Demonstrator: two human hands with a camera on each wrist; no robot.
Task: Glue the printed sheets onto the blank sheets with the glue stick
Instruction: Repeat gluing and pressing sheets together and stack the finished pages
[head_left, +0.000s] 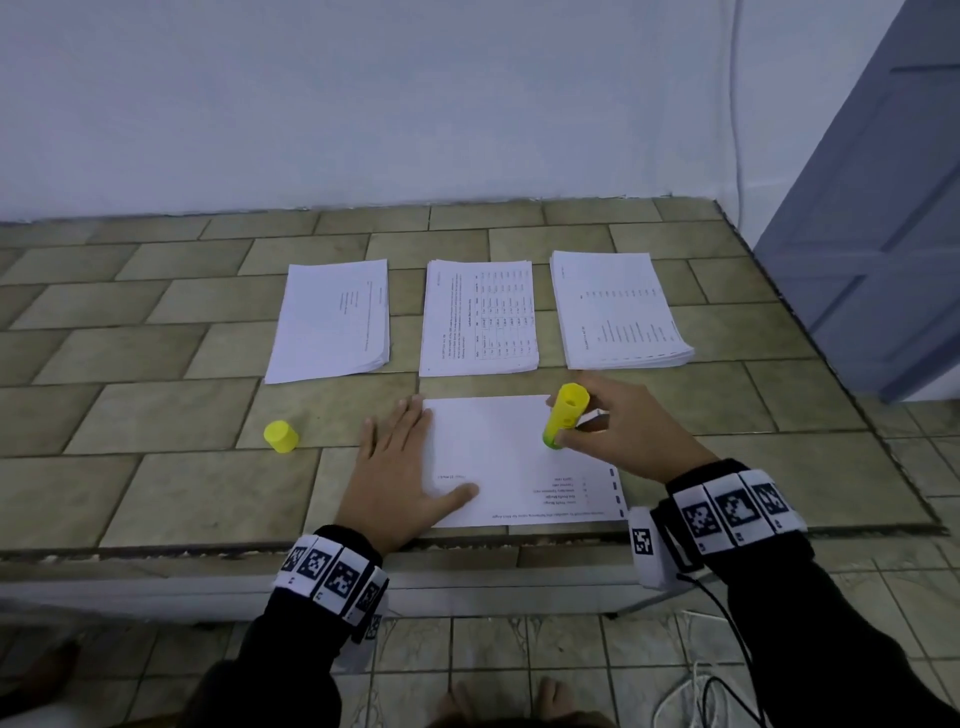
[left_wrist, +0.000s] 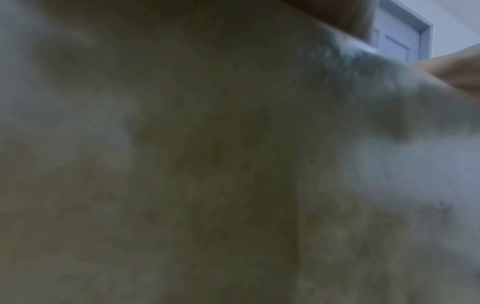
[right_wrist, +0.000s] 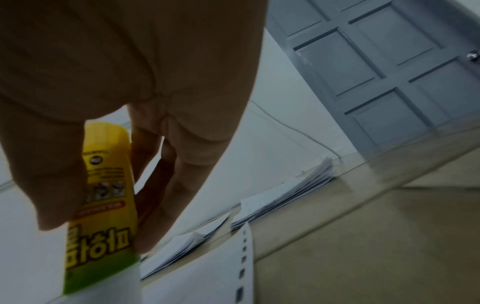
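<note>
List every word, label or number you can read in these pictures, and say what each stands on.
"파하", large dark letters, partly cut off: glue stick label, right wrist view.
Smaller print on that label: blurred.
Print on the sheet and three stacks: too small.
Wristband squares: coded patterns, not text.

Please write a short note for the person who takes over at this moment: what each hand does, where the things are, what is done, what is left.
Left hand: flat, fingers straight, pressing the left edge of the sheet nearest the table edge.
Right hand: grips the glue stick, uncapped, its lower end down at the sheet's right part.
The yellow cap stands on the table left of the sheet.
Three paper stacks lie behind: left stack, middle stack, right stack.
Done: cap off, one sheet laid out.
Left: whether any glue is already on the sheet cannot be seen; spread it, join the sheets, go on with the stacks.
</note>
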